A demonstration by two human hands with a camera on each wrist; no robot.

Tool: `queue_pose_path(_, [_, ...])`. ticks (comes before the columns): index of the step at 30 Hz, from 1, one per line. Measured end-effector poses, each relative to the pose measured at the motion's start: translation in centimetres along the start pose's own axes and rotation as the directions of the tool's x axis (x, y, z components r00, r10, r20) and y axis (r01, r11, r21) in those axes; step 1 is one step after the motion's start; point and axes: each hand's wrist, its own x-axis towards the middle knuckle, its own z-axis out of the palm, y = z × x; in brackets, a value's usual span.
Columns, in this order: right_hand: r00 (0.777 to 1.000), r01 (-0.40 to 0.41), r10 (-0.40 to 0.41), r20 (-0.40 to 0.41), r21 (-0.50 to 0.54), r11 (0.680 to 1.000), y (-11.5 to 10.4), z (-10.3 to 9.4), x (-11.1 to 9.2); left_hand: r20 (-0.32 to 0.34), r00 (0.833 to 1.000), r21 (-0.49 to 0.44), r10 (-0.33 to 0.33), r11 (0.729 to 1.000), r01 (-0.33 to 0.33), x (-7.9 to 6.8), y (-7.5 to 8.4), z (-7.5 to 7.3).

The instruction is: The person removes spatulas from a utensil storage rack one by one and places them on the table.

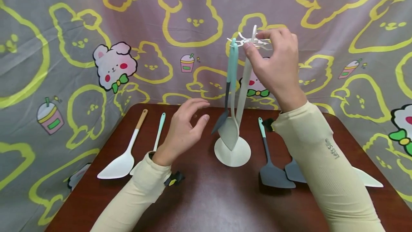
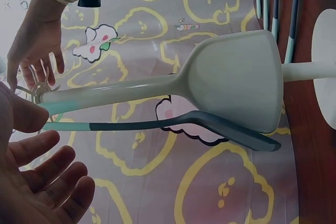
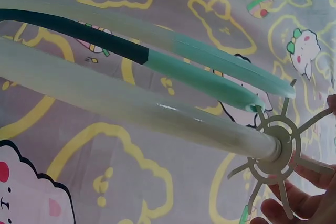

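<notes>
A white utensil rack (image 1: 245, 90) stands upright, its top a ring of thin hooks (image 3: 287, 156). My right hand (image 1: 281, 62) holds this ring from the right, thumb in front and fingers behind. Two utensils hang by their mint handles on the rack's left side: a cream turner (image 2: 233, 82) and a dark grey one (image 2: 231, 129), seen edge-on. Left of them, my left hand (image 1: 184, 126) is raised with fingers loosely bent and nothing in its grasp. In the left wrist view its thumb overlaps the handle ends near the hooks.
On the brown table (image 1: 222, 203), a white turner with a wooden handle (image 1: 117, 164) and a mint-handled utensil (image 1: 160, 130) lie left. Grey turners (image 1: 275, 176) and a white utensil (image 1: 367, 177) lie right, partly under my right forearm. A patterned curtain (image 1: 154, 60) hangs behind.
</notes>
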Motion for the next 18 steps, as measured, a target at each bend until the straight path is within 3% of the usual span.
queue_pose_path(18, [0.998,-0.054,0.056,-0.031,0.057,0.997,0.29,-0.64,0.28,0.026,1.000,-0.014,-0.013,1.000,0.013,-0.84,-0.58,-0.17])
